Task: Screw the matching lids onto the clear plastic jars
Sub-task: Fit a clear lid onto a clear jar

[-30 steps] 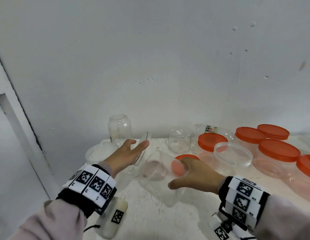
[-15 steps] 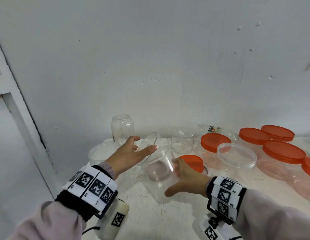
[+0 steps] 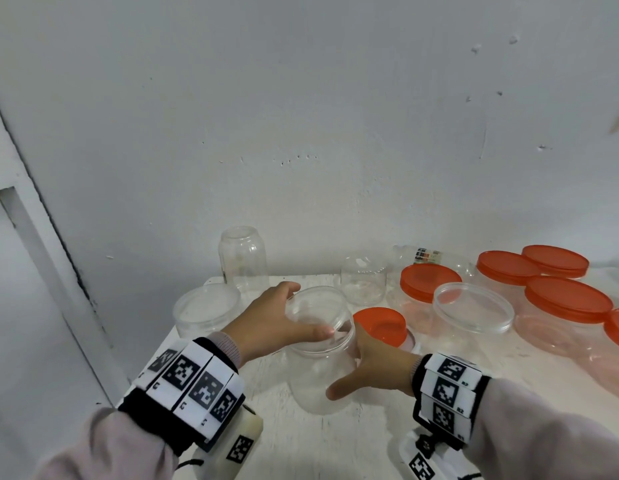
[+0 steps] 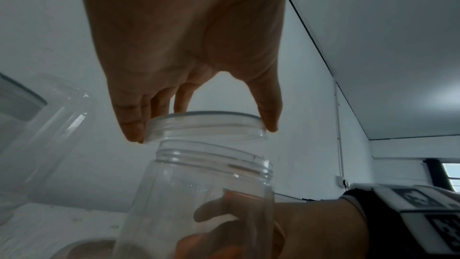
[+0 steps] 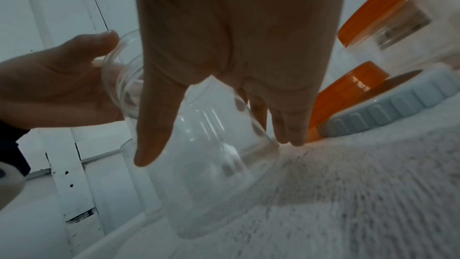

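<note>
A clear plastic jar [image 3: 318,375] stands roughly upright on the white table [image 3: 370,445], near its front. My right hand [image 3: 349,368] grips the jar's body, thumb in front and fingers behind [image 5: 286,125]. My left hand [image 3: 306,315] pinches a clear lid [image 3: 318,303] by its rim between thumb and fingers. In the left wrist view the lid [image 4: 206,123] sits slightly tilted over the jar's threaded neck [image 4: 214,159]. The threads still show below the lid.
Several orange-lidded jars [image 3: 567,299] crowd the right side. An open wide jar [image 3: 472,306] and a small orange-lidded jar [image 3: 380,325] stand close to my right hand. A tall clear jar [image 3: 244,258], a short one [image 3: 363,278] and a wide clear tub [image 3: 205,308] stand by the wall.
My right hand has turned the jar from tilted to upright and set it down. My left hand has brought the clear lid over the jar's mouth.
</note>
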A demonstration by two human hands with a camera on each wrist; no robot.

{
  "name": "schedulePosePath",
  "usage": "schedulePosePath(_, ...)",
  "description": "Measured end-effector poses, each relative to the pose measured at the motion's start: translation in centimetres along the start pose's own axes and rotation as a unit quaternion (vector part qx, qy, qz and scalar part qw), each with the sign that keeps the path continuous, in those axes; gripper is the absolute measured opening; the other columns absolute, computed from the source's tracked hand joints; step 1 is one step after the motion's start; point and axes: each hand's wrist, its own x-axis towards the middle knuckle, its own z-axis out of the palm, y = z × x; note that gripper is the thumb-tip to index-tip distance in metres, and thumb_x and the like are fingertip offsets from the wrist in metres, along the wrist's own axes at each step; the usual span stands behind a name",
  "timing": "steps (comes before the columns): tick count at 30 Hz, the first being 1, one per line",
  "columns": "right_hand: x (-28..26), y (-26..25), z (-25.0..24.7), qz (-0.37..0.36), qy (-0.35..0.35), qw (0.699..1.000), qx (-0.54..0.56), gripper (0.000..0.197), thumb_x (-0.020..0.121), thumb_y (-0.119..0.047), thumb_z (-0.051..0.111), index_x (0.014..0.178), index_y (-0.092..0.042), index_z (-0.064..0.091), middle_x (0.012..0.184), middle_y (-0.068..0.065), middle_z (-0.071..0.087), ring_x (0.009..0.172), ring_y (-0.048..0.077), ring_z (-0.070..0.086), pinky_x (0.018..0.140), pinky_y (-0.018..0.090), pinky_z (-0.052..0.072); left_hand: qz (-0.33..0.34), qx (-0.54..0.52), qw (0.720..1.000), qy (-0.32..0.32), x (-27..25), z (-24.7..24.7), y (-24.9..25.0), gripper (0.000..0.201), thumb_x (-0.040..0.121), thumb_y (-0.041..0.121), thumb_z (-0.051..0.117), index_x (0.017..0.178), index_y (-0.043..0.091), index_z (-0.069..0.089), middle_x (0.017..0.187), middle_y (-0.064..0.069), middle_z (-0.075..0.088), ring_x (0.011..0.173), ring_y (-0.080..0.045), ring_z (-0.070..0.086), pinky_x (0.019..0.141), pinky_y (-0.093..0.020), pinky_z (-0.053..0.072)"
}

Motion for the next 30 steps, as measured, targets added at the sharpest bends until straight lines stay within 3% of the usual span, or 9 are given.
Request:
schedulePosePath(5, 0.1, 0.1, 0.0, -0.012, -0.005, 1.0, -0.012, 0.122, 0.049, -0.044, 0.09, 0.145, -0.035, 0.015, 0.129, -0.021, 0.047, 0.12, 0.004, 0.046, 0.1, 0.023, 0.041, 0.018, 0.065, 0.998, -0.02, 0.3, 0.8, 0.3, 0.106, 0.064, 0.054, 0.079, 0.147, 0.021, 0.023, 0.15, 0.005, 0.029, 0.134, -0.011, 0.033, 0.103, -0.023, 0.031)
schedulePosePath(11, 0.2, 0.4, -0.1, -0.015, -0.009, 0.999, -0.033, 0.122, 0.05, -0.047, 0.089, 0.147, -0.033, 0.016, 0.126, -0.022, 0.05, 0.116, 0.0, 0.049, 0.091, 0.014, 0.041, 0.029, 0.084, 0.996, -0.024, 0.3, 1.6, 0.0, 0.106, 0.065, 0.055, 0.079, 0.147, 0.022, 0.021, 0.149, 0.007, 0.028, 0.132, -0.009, 0.033, 0.094, -0.018, 0.028)
schedulePosePath(17, -0.4, -0.1, -0.9, 0.02, -0.009, 0.997, -0.077, 0.124, 0.049, -0.05, 0.088, 0.147, -0.034, 0.013, 0.134, -0.014, 0.049, 0.124, 0.012, 0.047, 0.107, 0.035, 0.041, 0.024, 0.026, 0.999, -0.03, 0.3, 2.1, -0.7, 0.12, 0.059, 0.055, 0.083, 0.15, 0.027, 0.01, 0.154, 0.008, 0.021, 0.137, -0.009, 0.027, 0.1, -0.019, 0.026)
schedulePosePath(20, -1.6, -1.5, -2.7, 0.017, 0.003, 0.996, -0.092, 0.121, 0.055, -0.039, 0.089, 0.148, -0.034, 0.011, 0.146, -0.011, 0.039, 0.132, 0.014, 0.04, 0.111, 0.038, 0.035, 0.005, -0.036, 0.998, -0.044, -0.1, 1.9, -1.7, 0.135, 0.052, 0.054, 0.087, 0.15, 0.032, -0.002, 0.155, 0.011, 0.015, 0.138, -0.007, 0.023, 0.108, -0.023, 0.025)
schedulePosePath(23, -2.9, -3.7, -4.7, -0.02, 0.018, 0.996, -0.087, 0.112, 0.065, -0.035, 0.086, 0.15, -0.036, 0.011, 0.154, -0.012, 0.024, 0.141, 0.012, 0.025, 0.115, 0.037, 0.026, -0.018, -0.084, 0.994, -0.063, -0.4, 1.8, -3.0, 0.142, 0.047, 0.05, 0.089, 0.15, 0.031, -0.008, 0.151, 0.015, 0.023, 0.126, -0.002, 0.029, 0.103, -0.02, 0.026)
schedulePosePath(27, -3.3, -7.0, -4.6, -0.068, 0.02, 0.979, -0.19, 0.095, 0.075, -0.051, 0.074, 0.15, -0.038, 0.017, 0.151, -0.021, 0.021, 0.131, -0.003, 0.024, 0.107, 0.024, 0.025, -0.032, -0.153, 0.985, -0.077, -0.8, 2.4, -4.3, 0.124, 0.062, 0.024, 0.089, 0.15, 0.027, 0.002, 0.139, 0.018, 0.039, 0.124, -0.002, 0.038, 0.1, -0.018, 0.031)
schedulePosePath(30, -2.5, -9.2, -3.2, -0.07, -0.02, 0.946, -0.317, 0.099, 0.075, -0.055, 0.073, 0.151, -0.034, 0.014, 0.154, -0.015, 0.02, 0.137, 0.006, 0.023, 0.112, 0.033, 0.027, -0.006, -0.173, 0.981, -0.086, -1.0, 3.1, -4.5, 0.085, 0.068, 0.015, 0.085, 0.132, 0.036, 0.033, 0.114, 0.029, 0.056, 0.105, 0.011, 0.052, 0.075, -0.004, 0.043)
